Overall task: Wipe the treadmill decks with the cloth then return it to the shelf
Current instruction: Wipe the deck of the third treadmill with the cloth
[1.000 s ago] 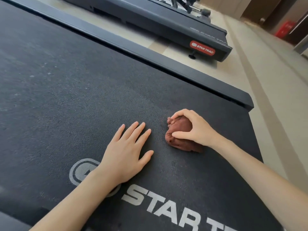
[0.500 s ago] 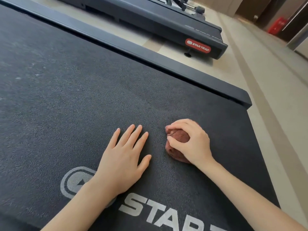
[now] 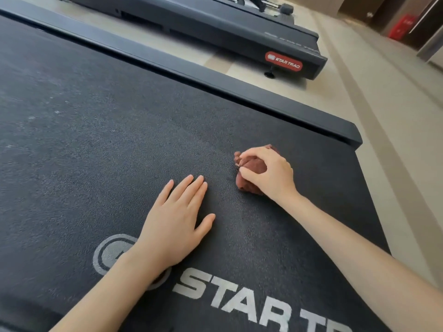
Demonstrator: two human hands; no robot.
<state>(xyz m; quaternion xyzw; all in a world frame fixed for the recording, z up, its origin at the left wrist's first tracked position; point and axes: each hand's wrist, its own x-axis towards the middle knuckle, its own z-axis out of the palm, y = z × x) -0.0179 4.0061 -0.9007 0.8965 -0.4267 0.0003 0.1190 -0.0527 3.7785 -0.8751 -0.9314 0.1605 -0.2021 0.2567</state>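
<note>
A black textured treadmill deck [image 3: 100, 130] with white STAR TRAC lettering fills most of the view. A crumpled dark red cloth [image 3: 249, 167] lies on the deck near its right end. My right hand [image 3: 268, 172] grips the cloth from above, fingers curled round it, and covers much of it. My left hand [image 3: 175, 219] rests flat on the deck to the left of the cloth, fingers straight and together, holding nothing.
The deck's black side rail [image 3: 239, 92] runs along its far edge. A second treadmill [image 3: 239, 27] with a red STAR TRAC badge stands beyond a strip of beige floor [image 3: 359, 111]. A red object [image 3: 399, 27] stands at the far top right.
My right hand has slid the cloth a little along the deck, away from me and toward the right end. My left hand has stayed flat in about the same place.
</note>
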